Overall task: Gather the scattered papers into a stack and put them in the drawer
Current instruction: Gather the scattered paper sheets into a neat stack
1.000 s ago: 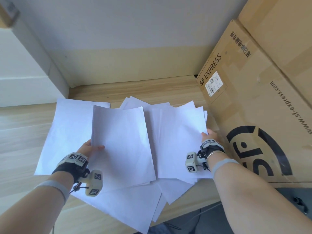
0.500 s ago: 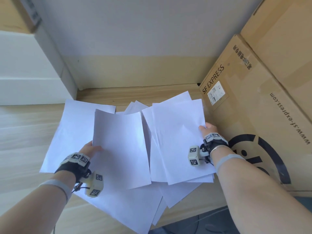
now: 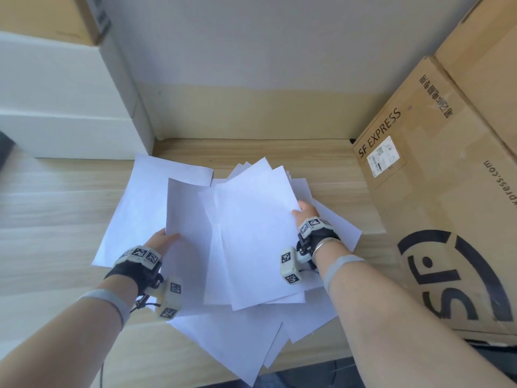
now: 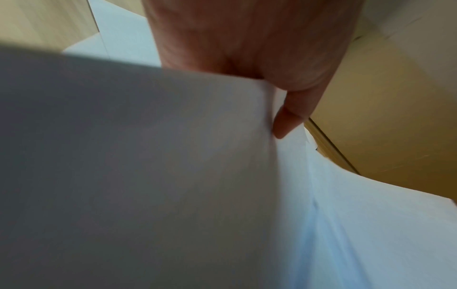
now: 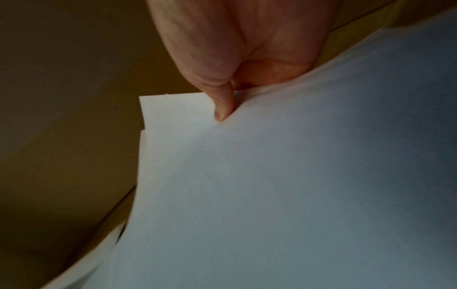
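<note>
My left hand (image 3: 161,243) and right hand (image 3: 306,215) each pinch loose white paper sheets (image 3: 251,233) by their side edges — thin, floppy, slippery; best squared together.

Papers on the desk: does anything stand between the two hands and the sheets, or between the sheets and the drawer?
Nothing stands between hands and papers: the left hand and right hand each already hold sheets by an edge. The drawer shows in no view, so that path cannot be judged. A cardboard box stands close on the right.
</note>
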Motion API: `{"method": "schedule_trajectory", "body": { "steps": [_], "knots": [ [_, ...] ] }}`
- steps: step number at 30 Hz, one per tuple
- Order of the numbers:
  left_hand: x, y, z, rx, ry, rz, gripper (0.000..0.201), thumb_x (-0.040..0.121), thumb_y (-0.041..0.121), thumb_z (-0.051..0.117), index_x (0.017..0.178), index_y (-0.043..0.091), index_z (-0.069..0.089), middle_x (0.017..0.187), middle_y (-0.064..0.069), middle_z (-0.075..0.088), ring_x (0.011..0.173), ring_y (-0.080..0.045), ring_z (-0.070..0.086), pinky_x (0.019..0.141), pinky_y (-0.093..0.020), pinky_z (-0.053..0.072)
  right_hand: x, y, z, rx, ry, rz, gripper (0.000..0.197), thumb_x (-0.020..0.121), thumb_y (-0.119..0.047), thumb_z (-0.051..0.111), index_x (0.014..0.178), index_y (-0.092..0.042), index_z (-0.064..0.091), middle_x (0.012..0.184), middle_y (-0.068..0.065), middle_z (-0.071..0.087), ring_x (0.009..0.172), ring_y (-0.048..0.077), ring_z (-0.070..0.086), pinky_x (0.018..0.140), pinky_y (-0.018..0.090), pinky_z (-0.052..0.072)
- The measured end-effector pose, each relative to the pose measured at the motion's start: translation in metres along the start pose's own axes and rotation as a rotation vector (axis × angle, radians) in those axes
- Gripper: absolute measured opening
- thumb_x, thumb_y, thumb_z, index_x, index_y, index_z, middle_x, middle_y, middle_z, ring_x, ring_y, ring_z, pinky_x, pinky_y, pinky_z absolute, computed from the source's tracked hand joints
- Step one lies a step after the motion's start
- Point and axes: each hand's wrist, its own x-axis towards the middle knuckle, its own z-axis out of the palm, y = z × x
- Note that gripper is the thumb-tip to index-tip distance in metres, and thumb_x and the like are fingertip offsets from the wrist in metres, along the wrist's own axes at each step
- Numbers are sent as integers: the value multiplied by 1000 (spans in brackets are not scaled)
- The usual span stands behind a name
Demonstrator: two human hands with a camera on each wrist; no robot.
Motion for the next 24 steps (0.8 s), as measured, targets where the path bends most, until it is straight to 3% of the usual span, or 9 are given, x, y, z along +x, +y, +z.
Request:
{"method": "schedule_trajectory", "body": {
  "steps": [5,8,12,16,17,19,20,22,24],
  "knots": [
    [2,-7,-2,49,-6,16,53,83,33,65,128,8,53,122,-19,63,109,-37,61,100,-51,46,-17,-27,40,-15,-82,-45,53,92,-9,42,143,-19,32,136,9,53,109,30,57,89,31,44],
    [-3,-4,0,72,-20,41,56,82,33,67,130,9,52,127,-14,61,114,-36,59,102,-48,44,-26,-38,60,55,-77,-107,75,89,-13,54,150,-21,12,152,3,34,133,26,43,106,31,36],
    [-2,-9,0,55,-11,31,53,79,27,71,124,2,56,123,-16,62,114,-35,59,103,-43,43,-40,-44,83,36,-230,-139,86,91,-21,55,150,-22,-7,159,-1,14,142,21,28,113,30,26],
    [50,-45,-8,16,-55,5,106,23,52,89,111,-1,61,107,-24,68,97,-40,67,93,-53,50,-43,-40,98,37,-301,-163,88,91,-22,56,150,-18,-10,160,-1,-3,148,15,8,118,29,13],
    [37,-36,-10,-4,-49,21,97,28,48,90,105,-3,61,100,-24,69,91,-39,67,92,-50,51,-42,-40,97,30,-279,-140,90,91,-23,57,150,-17,-10,160,1,-3,148,16,8,118,30,13],
    [3,-12,-11,7,-29,61,57,61,31,84,95,-6,59,83,-19,66,79,-34,65,85,-41,51,-41,-41,87,46,-232,-91,92,89,-28,59,150,-19,-10,160,3,5,147,19,15,118,33,17],
    [-1,-6,-12,-3,-19,83,49,69,26,80,97,-9,60,82,-19,65,80,-34,64,87,-43,52,-39,-42,83,77,-215,-74,92,89,-30,59,150,-20,-9,159,3,13,145,21,22,117,33,21],
    [-6,4,-18,-69,-47,134,61,62,30,84,103,-10,62,96,-26,68,92,-41,66,93,-52,50,-38,-50,75,216,-206,-62,92,84,-36,63,151,-19,2,153,5,29,140,24,33,116,36,26],
    [5,7,-27,-134,-56,187,83,42,43,89,102,-7,63,102,-26,69,97,-42,66,93,-56,49,-36,-60,67,379,-153,-78,77,77,-34,70,141,-9,35,138,12,51,126,27,51,110,43,37]
  ]
}}
